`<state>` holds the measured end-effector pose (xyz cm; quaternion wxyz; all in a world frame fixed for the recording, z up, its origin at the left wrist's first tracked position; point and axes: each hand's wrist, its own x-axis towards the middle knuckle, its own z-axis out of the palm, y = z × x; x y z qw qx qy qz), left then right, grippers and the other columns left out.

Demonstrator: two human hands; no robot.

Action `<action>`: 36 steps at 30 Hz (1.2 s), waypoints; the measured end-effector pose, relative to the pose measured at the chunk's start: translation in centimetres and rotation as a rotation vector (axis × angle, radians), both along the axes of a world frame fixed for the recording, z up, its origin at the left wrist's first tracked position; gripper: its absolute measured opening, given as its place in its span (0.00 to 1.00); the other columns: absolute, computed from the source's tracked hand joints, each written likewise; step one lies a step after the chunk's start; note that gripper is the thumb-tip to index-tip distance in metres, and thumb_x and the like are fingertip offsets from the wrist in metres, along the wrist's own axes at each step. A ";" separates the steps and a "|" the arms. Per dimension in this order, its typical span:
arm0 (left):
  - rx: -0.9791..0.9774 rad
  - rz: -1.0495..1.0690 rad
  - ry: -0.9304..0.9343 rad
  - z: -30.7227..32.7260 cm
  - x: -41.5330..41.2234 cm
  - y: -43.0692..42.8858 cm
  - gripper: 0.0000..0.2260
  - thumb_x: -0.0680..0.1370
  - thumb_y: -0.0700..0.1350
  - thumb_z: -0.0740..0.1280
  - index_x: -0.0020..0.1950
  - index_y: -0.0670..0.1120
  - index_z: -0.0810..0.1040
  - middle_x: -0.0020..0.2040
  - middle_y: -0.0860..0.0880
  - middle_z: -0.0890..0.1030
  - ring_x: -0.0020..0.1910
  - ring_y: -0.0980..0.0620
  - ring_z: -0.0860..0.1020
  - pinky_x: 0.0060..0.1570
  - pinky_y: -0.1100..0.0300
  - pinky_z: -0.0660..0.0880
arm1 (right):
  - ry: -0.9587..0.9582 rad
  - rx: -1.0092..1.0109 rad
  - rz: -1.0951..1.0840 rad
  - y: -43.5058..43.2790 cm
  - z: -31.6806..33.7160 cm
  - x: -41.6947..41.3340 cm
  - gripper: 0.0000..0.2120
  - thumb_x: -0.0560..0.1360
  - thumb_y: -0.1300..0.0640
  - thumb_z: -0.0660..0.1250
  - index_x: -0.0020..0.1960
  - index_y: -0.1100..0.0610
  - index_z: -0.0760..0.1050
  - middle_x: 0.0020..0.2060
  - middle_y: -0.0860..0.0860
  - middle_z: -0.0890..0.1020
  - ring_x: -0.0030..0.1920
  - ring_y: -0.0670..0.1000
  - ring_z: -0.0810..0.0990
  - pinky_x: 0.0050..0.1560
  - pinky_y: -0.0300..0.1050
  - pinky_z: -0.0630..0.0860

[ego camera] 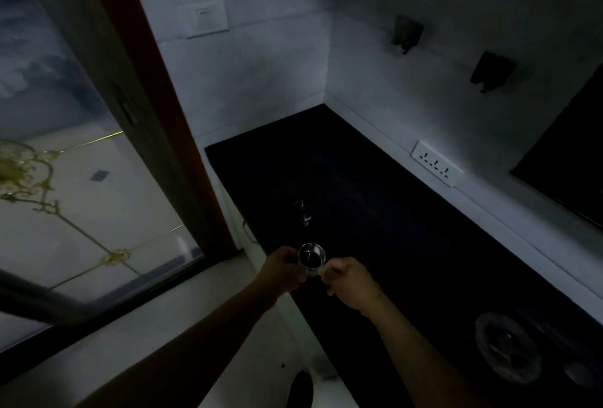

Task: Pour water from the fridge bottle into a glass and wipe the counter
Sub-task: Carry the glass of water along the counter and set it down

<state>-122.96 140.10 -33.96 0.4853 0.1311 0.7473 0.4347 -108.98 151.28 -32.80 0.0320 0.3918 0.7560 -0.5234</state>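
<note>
The room is very dark, and this is the main risk. Both hands hold 1 small glass (311, 259) over the front edge of the black counter (375, 211). The left hand (282, 269) is curled around the left side of the glass with the fingers closed on it. The right hand (347, 278) is closed on the right side, lower down; whether it grips the glass itself or something thin against it, I cannot tell. The fridge bottle is not in view, so I judge that pouring has not begun.

The glass could slip, because it is smooth and held only at its sides, half over the floor. If it is set down too near the edge, it may tip off. A few faint shiny marks (305, 215) lie on the counter just beyond the glass. They could be water drops or another clear object; I cannot tell which. If they are water, the glass may slide there, and in this light the wiping could miss them.

The glass is a short cylinder with a bright thin rim and a dark inside. The counter is flat, dark and a little glossy, with a straight edge. At the lower right stands a round clear dish (505, 347) with a ribbed or cut pattern, well apart from the hands. The walls are pale and matt, with a white socket strip (436, 163) near the counter.
</note>
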 end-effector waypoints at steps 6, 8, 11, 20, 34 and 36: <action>-0.066 0.001 0.034 -3.1 -2.5 3.8 0.17 0.63 0.43 0.72 0.51 0.44 0.79 0.37 0.45 0.82 0.33 0.50 0.77 0.31 0.59 0.71 | -0.082 -0.037 0.002 3.5 -3.4 -3.4 0.09 0.77 0.60 0.65 0.40 0.57 0.80 0.37 0.54 0.83 0.36 0.51 0.82 0.44 0.54 0.81; -0.093 -0.001 0.034 -4.2 -3.1 4.7 0.20 0.61 0.46 0.73 0.51 0.44 0.79 0.35 0.46 0.81 0.32 0.50 0.77 0.32 0.59 0.71 | -0.116 -0.041 -0.003 4.3 -4.4 -4.2 0.08 0.78 0.60 0.65 0.44 0.61 0.81 0.38 0.56 0.82 0.37 0.53 0.81 0.44 0.53 0.81; -0.124 -0.049 0.092 -6.9 -4.3 6.2 0.29 0.53 0.56 0.70 0.51 0.45 0.80 0.34 0.48 0.79 0.36 0.46 0.80 0.39 0.55 0.71 | -0.178 -0.049 -0.018 5.3 -5.5 -5.5 0.10 0.78 0.60 0.64 0.47 0.65 0.81 0.40 0.57 0.83 0.39 0.53 0.81 0.41 0.47 0.78; -0.197 -0.293 0.317 -9.0 -7.4 9.1 0.19 0.74 0.55 0.70 0.57 0.43 0.82 0.53 0.43 0.84 0.55 0.44 0.82 0.50 0.55 0.75 | -0.249 -0.131 -0.110 7.1 -8.6 -8.0 0.10 0.78 0.59 0.64 0.39 0.54 0.79 0.35 0.50 0.81 0.38 0.51 0.80 0.43 0.48 0.79; -0.203 -0.395 0.426 -10.4 -8.4 10.3 0.11 0.79 0.46 0.65 0.56 0.43 0.81 0.52 0.43 0.84 0.53 0.44 0.82 0.53 0.54 0.78 | -0.287 -0.248 -0.155 7.9 -10.8 -9.1 0.08 0.81 0.62 0.62 0.52 0.63 0.79 0.40 0.52 0.78 0.38 0.48 0.76 0.44 0.43 0.76; -0.197 -0.379 0.430 -10.3 -8.4 10.4 0.11 0.79 0.45 0.65 0.58 0.43 0.80 0.54 0.43 0.84 0.55 0.44 0.81 0.53 0.54 0.76 | -0.284 -0.235 -0.145 7.9 -10.9 -9.0 0.08 0.81 0.62 0.61 0.52 0.64 0.78 0.39 0.51 0.78 0.39 0.48 0.77 0.43 0.41 0.78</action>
